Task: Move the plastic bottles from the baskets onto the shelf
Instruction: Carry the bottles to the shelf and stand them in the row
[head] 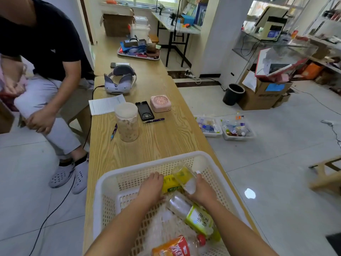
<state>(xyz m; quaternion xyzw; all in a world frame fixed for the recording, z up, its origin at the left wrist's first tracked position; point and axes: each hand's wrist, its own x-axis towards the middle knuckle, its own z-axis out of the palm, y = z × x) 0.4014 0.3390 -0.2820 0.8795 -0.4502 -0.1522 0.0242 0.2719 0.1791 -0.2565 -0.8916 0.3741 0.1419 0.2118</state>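
a seated person (48, 52) is at the far left, beside the long wooden table (156, 137). a lidded jar (127, 122) stands on the table, with bare wood between it and the white basket (147, 162) at the near end. the basket's lattice walls rise all round the bottles, and its right rim runs close to the table's right edge.

inside, the left hand (152, 187) lies palm down with its fingers bent onto the left end of a yellow-labelled bottle (169, 182), which lies on its side with its long axis running left to right. whether the hand grips it cannot be told. just to the right, a clear bottle (184, 177) is tilted, its long axis slanting from upper left to lower right. the right hand (202, 191) is wrapped round its lower end, and the upper end stands clear of the hand.

nearer the camera lies a green-labelled bottle (198, 218), slanting the same way beneath the right wrist. an orange-labelled bottle (173, 247) lies at the basket's near edge, its red cap pointing right.

further right the tiled floor is open, with two small floor baskets (238, 138) of bottles beside the table.
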